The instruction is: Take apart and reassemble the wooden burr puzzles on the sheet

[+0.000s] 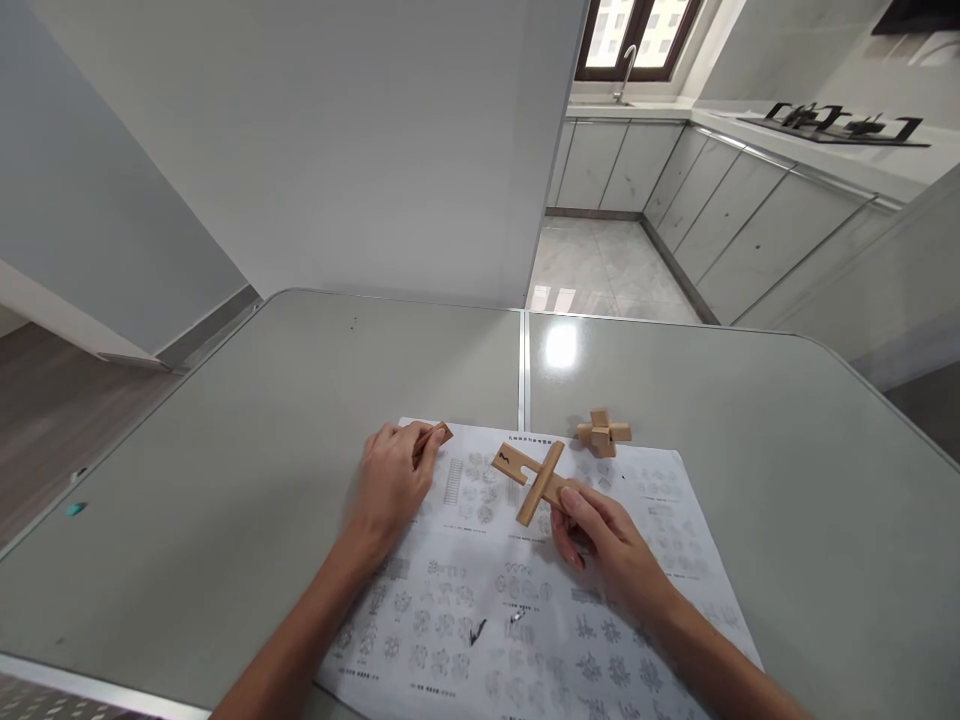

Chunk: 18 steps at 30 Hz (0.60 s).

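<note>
My right hand (600,535) pinches one end of a wooden cross (534,477) made of two notched puzzle bars, held just above a printed instruction sheet (525,600). My left hand (390,485) is curled around a single wooden bar (437,435) whose tip sticks out past my fingers, near the sheet's top left corner. A small assembled wooden burr piece (603,433) lies on the table by the sheet's top edge, a little beyond my right hand.
The grey table (225,440) has a metal seam (523,370) down its middle and rounded edges. A white wall panel (337,150) rises right behind it. Kitchen cabinets (750,210) and a tiled floor lie at the back right.
</note>
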Motion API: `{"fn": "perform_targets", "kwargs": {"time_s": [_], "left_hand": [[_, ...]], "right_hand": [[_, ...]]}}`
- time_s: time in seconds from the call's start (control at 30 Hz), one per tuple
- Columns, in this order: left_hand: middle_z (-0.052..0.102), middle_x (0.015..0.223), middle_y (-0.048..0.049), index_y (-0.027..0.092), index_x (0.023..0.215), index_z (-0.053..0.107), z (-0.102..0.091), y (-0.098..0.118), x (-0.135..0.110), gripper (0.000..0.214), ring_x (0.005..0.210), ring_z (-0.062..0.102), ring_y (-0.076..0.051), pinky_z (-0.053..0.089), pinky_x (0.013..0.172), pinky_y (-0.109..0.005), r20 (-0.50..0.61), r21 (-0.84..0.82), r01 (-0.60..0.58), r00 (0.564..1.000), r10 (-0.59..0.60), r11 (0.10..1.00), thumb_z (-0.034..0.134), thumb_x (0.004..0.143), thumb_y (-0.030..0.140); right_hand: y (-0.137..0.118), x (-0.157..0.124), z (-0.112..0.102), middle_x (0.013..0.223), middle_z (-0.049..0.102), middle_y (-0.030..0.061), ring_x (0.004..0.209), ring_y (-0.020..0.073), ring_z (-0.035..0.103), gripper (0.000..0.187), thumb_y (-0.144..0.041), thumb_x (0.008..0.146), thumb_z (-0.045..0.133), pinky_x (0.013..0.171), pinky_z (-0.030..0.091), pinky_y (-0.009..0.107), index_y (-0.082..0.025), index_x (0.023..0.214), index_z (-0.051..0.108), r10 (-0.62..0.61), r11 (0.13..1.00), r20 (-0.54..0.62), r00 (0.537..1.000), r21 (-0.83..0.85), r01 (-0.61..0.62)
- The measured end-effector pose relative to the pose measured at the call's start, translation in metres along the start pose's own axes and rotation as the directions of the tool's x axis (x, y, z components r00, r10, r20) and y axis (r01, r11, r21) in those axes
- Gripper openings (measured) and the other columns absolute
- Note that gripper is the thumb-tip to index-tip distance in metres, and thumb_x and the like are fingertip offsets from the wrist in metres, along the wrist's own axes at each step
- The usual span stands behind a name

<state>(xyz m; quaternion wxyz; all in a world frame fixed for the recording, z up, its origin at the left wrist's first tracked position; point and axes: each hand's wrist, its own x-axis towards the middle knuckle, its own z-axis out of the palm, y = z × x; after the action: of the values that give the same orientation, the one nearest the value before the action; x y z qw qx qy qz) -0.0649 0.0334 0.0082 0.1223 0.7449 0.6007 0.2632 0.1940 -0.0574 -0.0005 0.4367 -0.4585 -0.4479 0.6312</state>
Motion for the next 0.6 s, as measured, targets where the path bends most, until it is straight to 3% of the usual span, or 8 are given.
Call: {"fn": "perform_targets", "kwargs": {"time_s": [0.33, 0.43, 0.53, 0.6], "left_hand": [[0.068, 0.102, -0.0092, 0.02, 0.096, 0.068, 0.013, -0.013, 0.0, 0.026, 0.099, 0.057, -0.029, 0.045, 0.093, -0.045, -0.079, 0.142, -0.017, 0.996, 0.028, 0.99, 0.053, 0.104, 0.039], [0.066, 0.108, -0.0121, 0.019, 0.104, 0.067, 0.011, -0.009, 0.0, 0.022, 0.106, 0.056, -0.031, 0.045, 0.098, -0.049, -0.168, 0.134, -0.019, 0.985, 0.041, 0.991, 0.057, 0.101, 0.038], [0.064, 0.106, -0.0103, 0.021, 0.109, 0.064, 0.007, 0.001, -0.005, 0.022, 0.1, 0.06, -0.027, 0.048, 0.094, -0.043, -0.178, -0.109, -0.059, 0.983, 0.039, 0.992, 0.053, 0.104, 0.039], [0.063, 0.093, -0.005, 0.022, 0.117, 0.058, 0.005, 0.012, -0.012, 0.027, 0.083, 0.061, -0.02, 0.051, 0.08, -0.035, -0.031, -0.41, -0.037, 0.999, 0.027, 0.911, 0.047, 0.107, 0.044]], "right_hand": [[0.001, 0.0, -0.001, 0.058, 0.053, -0.0036, 0.051, 0.0114, 0.043, 0.044, -0.054, 0.107, 0.049, 0.057, 0.038, 0.027, -0.021, 0.078, 0.054, -0.024, 1.0, 0.11, 0.994, 0.02, 0.022], [0.001, -0.001, -0.001, 0.059, 0.053, -0.0039, 0.051, 0.0109, 0.044, 0.044, -0.054, 0.107, 0.049, 0.057, 0.039, 0.027, -0.021, 0.078, 0.053, -0.027, 0.999, 0.135, 0.99, 0.024, 0.024], [-0.001, -0.002, 0.001, 0.058, 0.053, -0.0039, 0.051, 0.0106, 0.045, 0.045, -0.055, 0.107, 0.05, 0.058, 0.039, 0.027, -0.021, 0.078, 0.054, -0.041, 0.999, 0.145, 0.989, 0.013, 0.04], [-0.002, -0.002, 0.003, 0.058, 0.054, -0.0036, 0.051, 0.0108, 0.045, 0.045, -0.056, 0.106, 0.05, 0.057, 0.04, 0.027, -0.021, 0.078, 0.054, -0.046, 0.999, 0.148, 0.988, -0.001, 0.047]]}}
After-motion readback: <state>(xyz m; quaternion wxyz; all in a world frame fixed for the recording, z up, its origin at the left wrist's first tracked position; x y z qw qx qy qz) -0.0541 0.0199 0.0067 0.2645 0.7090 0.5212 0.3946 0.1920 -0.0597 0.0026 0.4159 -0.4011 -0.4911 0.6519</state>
